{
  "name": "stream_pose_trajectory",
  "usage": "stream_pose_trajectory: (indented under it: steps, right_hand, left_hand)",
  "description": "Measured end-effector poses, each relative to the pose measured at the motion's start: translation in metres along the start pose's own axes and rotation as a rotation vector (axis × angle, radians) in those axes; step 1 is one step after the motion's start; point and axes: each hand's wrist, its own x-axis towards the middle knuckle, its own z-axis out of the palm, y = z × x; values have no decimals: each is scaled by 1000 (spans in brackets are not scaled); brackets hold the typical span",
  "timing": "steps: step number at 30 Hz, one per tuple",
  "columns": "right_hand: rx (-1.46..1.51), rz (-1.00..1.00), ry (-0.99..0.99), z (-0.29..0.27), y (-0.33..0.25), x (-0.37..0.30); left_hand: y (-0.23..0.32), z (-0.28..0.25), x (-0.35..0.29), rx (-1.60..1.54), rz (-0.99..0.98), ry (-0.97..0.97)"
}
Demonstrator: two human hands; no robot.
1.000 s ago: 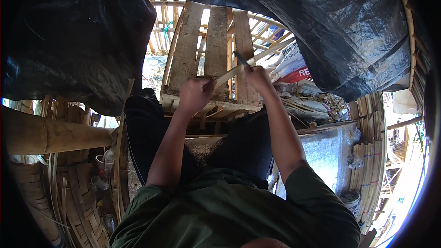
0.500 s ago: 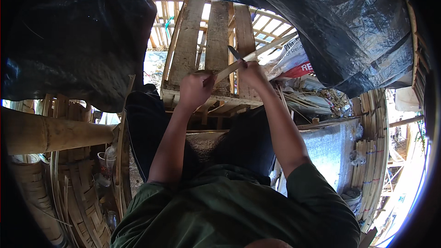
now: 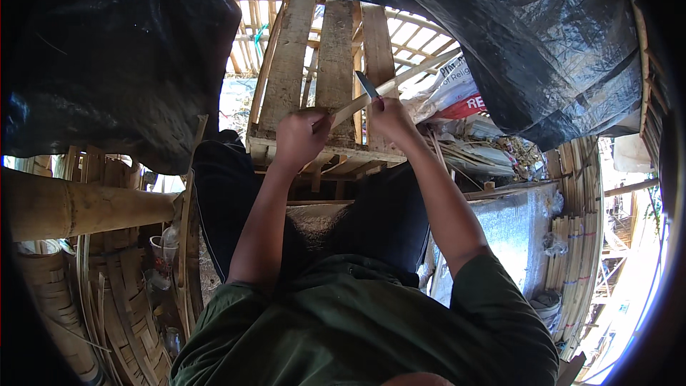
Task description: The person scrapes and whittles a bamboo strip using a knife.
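Observation:
My left hand [image 3: 303, 140] is closed around the near end of a pale strip [image 3: 350, 109] that looks like split bamboo. From there the strip slants up to the far right. My right hand [image 3: 391, 121] grips a knife [image 3: 367, 85] by its handle, which the fingers mostly hide. The blade points up and to the left, across the strip, close to where my right hand is. Whether the edge touches the strip, I cannot tell. Both hands are above a slatted wooden stand [image 3: 337, 50] of rough planks in front of my knees.
Black plastic sheeting [image 3: 543, 43] hangs at both sides. On the left a thick bamboo pole [image 3: 93, 210] juts in beside woven bamboo [image 3: 136, 307]. Printed sacks [image 3: 454, 93] lie right of the stand. Bundles of bamboo strips [image 3: 575, 243] stand at the right.
My right hand has drawn slightly toward me along the strip, and the knife blade has tilted, showing more of its flat side. My left hand keeps its hold, nearly still.

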Motion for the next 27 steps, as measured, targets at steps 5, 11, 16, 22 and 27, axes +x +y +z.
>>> stream_pose_trajectory:
  steps: [5, 11, 16, 22, 27]
  right_hand:
    - [11, 14, 28, 6, 9, 15]
    - [-3, 169, -14, -16, -12, 9]
    - [-33, -177, -52, 18, 4, 9]
    - [-22, 24, 113, 12, -3, -3]
    - [-25, -109, -42, 23, 6, 1]
  left_hand:
    - [3, 4, 2, -8, -20, -8]
    - [3, -2, -1, 49, -62, -72]
    - [5, 1, 2, 8, -15, -19]
    - [1, -3, -5, 54, -34, -70]
    - [-1, 1, 1, 69, -37, -65]
